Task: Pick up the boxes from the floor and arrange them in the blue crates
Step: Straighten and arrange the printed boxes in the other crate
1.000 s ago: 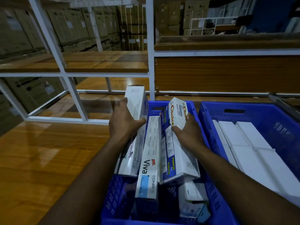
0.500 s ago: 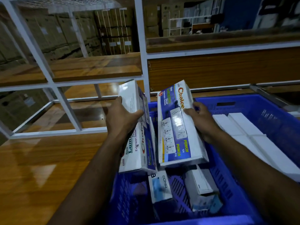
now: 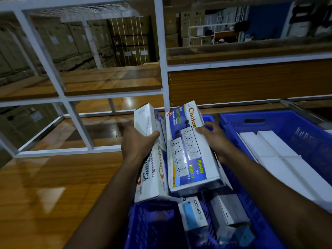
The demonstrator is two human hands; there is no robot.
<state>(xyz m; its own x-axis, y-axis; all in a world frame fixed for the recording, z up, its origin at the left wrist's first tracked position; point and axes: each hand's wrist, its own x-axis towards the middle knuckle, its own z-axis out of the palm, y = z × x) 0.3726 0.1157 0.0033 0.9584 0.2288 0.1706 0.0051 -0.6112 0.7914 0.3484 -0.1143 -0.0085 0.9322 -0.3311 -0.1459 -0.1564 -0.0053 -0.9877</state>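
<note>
- The left hand [image 3: 139, 141] grips a white Choice box [image 3: 150, 155] by its upper part, thumb across the near face and fingers wrapped behind; the box stands nearly upright over the left edge of the near blue crate [image 3: 143, 227].
- The right hand [image 3: 216, 139] holds a second Choice box [image 3: 188, 150], blue-and-white and printed with sockets, thumb on its front face and fingers behind its right edge.
- The two held boxes stand side by side, very close together above the crate.
- Under them, in the crate, lie a CONA box [image 3: 193, 214] and another white box [image 3: 228, 211].
- To the right, a second blue crate [image 3: 280, 121] holds long white boxes [image 3: 274, 155] laid side by side.
- Both crates sit on a glossy wooden shelf [image 3: 45, 186] within a white metal rack [image 3: 164, 69].
</note>
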